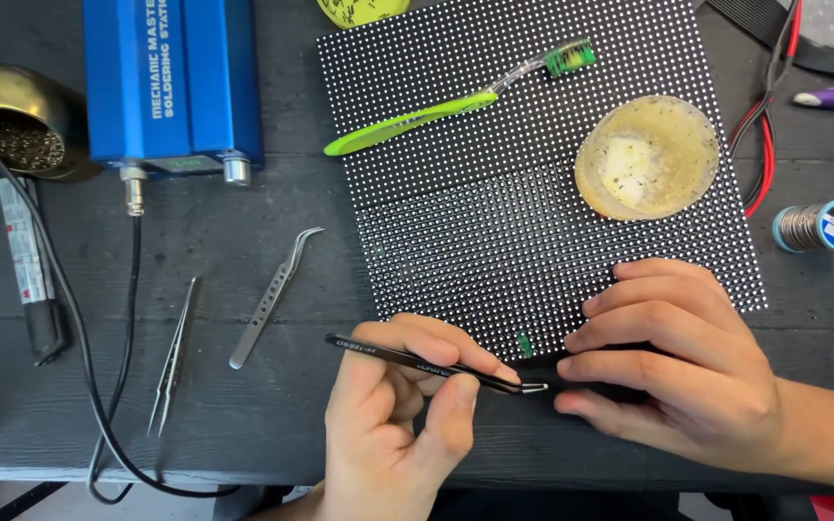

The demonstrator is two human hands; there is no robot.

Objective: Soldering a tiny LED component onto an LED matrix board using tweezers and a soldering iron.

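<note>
Lower centre of frame: left hand (pixel 393 410) pinching slim black metal tweezers (pixel 436 364), tips hovering at lower edge of black dotted LED panel (pixel 494 212); right hand (pixel 673 362) pressing panel flat, fingers spread, gripping nothing. Placement step; next calling for steady tips.

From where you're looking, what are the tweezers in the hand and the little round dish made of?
The black tweezers, pinched in the left hand, look like metal with a matte dark coating; the bare tips shine silver. The round dish looks like translucent yellowish plastic or resin, stained and speckled, though glass can't be ruled out.
</note>
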